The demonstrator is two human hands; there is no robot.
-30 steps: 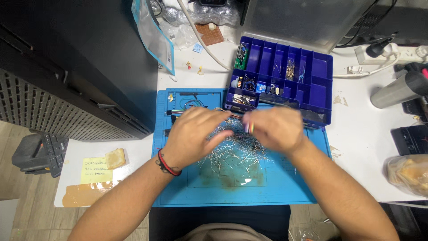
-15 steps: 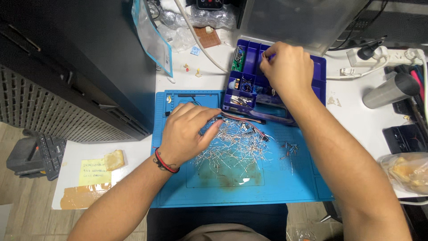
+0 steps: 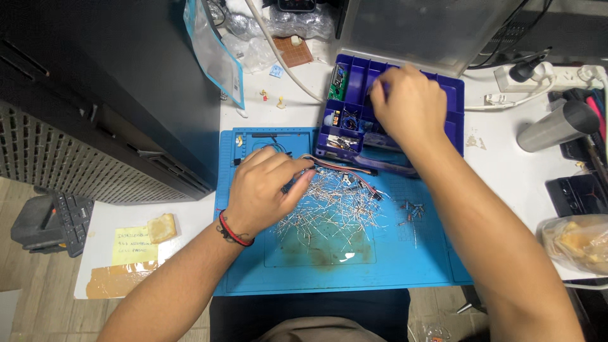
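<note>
Far left: dark cabinet (image 3: 114, 95) hard against the desk (image 3: 506, 158), closing off that side. Below it, yellow note (image 3: 134, 246) near the desk's front edge.

On the blue mat (image 3: 411, 272): left hand (image 3: 263, 190), palm down, wrist toward the body, fingers (image 3: 297, 180) bent and drawn together, pointing right. Touches the upper left edge of the pile of loose wire leads (image 3: 329, 215). Cannot tell whether a lead is pinched between the tips.

Spreads right and toward the body from those fingertips, that pile, with no single long axis: leads lying crossed in every direction. Nearer to the left hand by far. Just above it, a ribbon of jumper wires (image 3: 345, 170), long axis running left to right, from the left fingertips toward the compartment box.

Farther right and up: blue compartment box (image 3: 456, 101), its front wall at the mat's top edge. Reaches into it from the near side, the right hand (image 3: 411, 104), knuckles up, fingers curled down into the compartments, tips hidden; cannot tell whether closed on anything. Well apart from the pile, forearm crossing above the mat's right part.

Right of the pile, a small cluster of resistors (image 3: 410, 210), apart from both hands. Bare mat in front of the pile toward the body. Beyond the box, power strip (image 3: 544, 76), grey cylinder (image 3: 557, 125) and plastic bag (image 3: 576, 240) crowd the right edge.
</note>
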